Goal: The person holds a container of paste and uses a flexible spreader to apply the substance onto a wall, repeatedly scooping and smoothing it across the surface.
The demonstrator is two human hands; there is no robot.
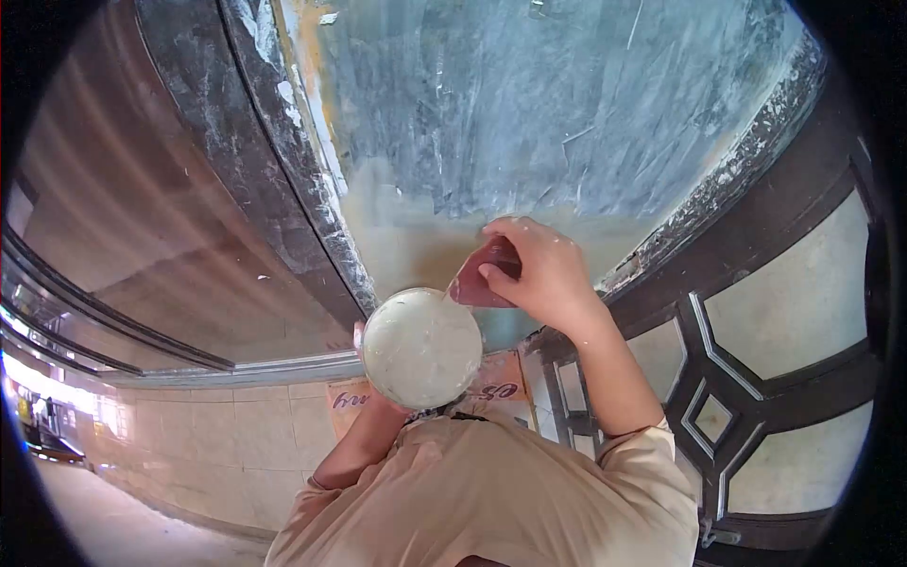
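My right hand grips a reddish-brown flat scraper and holds its blade against a wall panel of blue-grey, streaked surface. Below the blade the panel shows a smoother pale coat. My left hand is almost hidden behind a round pan coated with white paste, which it holds up just left of the scraper. Only a fingertip shows at the pan's left rim, with the forearm below it.
A dark, paste-flecked frame borders the panel on the left and another on the right. A dark metal gate with geometric bars stands at right. A brown corrugated shutter lies at left, above pale tiles.
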